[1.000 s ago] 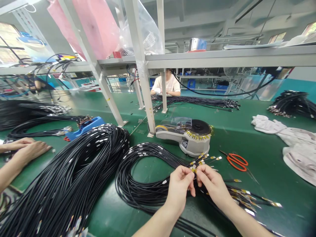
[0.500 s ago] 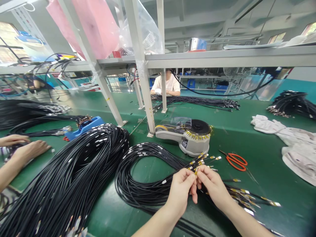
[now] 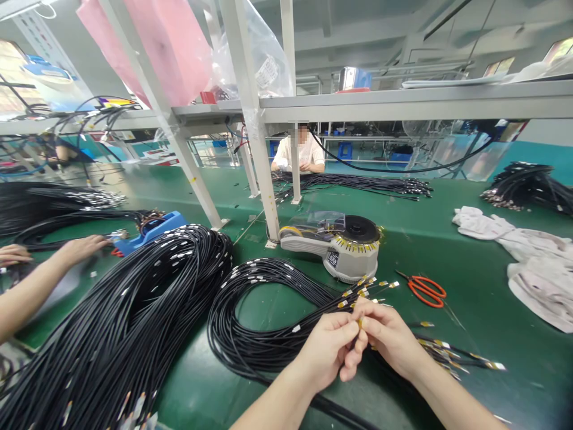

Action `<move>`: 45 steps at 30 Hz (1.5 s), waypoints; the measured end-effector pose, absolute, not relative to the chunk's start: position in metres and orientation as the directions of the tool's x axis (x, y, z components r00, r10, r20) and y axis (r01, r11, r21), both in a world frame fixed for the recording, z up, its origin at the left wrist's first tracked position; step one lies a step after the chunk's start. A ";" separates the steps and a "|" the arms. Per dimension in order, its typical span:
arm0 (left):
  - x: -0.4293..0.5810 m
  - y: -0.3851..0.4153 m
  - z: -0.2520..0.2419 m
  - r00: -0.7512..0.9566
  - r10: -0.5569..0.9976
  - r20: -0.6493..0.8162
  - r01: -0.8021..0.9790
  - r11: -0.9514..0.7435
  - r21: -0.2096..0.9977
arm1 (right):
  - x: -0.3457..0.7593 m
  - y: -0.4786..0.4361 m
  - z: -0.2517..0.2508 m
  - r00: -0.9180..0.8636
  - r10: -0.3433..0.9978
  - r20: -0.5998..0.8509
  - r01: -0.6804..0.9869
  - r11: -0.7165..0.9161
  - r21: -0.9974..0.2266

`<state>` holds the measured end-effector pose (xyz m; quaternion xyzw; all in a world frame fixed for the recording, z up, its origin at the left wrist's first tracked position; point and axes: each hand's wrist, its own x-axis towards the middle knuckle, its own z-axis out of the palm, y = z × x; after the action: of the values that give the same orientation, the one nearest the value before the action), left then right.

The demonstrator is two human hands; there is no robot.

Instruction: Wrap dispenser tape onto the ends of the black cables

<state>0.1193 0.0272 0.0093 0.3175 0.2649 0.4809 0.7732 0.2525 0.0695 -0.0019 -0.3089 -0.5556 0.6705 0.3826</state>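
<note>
My left hand (image 3: 329, 349) and my right hand (image 3: 389, 334) meet in front of the looped black cables. Both are closed in a pinch, fingertips together, on one cable end with a small piece of yellow tape (image 3: 360, 322) on it; most of that cable is hidden by my fingers. Behind my hands lies the looped cable bundle (image 3: 250, 352), with white labels and yellow-taped ends fanning out on both sides of my right hand. Just beyond stands a grey tape dispenser (image 3: 353, 257) with yellow strips around its black wheel.
Orange-handled scissors (image 3: 427, 291) lie right of the dispenser, with white gloves (image 3: 483, 224) farther right. A large cable bundle (image 3: 134, 322) covers the left. Near a blue tape holder (image 3: 154, 233), a co-worker's hand (image 3: 85, 248) reaches in. Shelf posts (image 3: 257, 149) rise from the green table.
My hands have shifted slightly down, still pinching the taped cable end, and the fingers have turned a little. At left, the co-worker's hand has moved right toward the blue tape holder.
</note>
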 end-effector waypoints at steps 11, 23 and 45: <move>0.114 0.032 0.002 0.231 0.958 -0.170 -0.348 0.244 0.905 | 0.253 0.072 0.001 -0.436 0.896 0.082 0.117 0.146 -0.982; 0.107 0.036 0.005 0.269 0.928 -0.257 -0.447 0.356 0.821 | 0.261 0.082 0.001 -0.448 0.888 0.102 0.144 0.184 -0.972; 0.126 0.012 -0.008 0.680 0.728 -0.083 0.662 -0.562 0.495 | 0.340 0.111 0.038 -0.286 0.947 0.145 0.630 0.300 -0.716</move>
<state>0.1265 0.0122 -0.0079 0.8814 0.3943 0.0653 0.2518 0.3397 0.1105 0.0383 -0.5236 -0.7531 0.2754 0.2878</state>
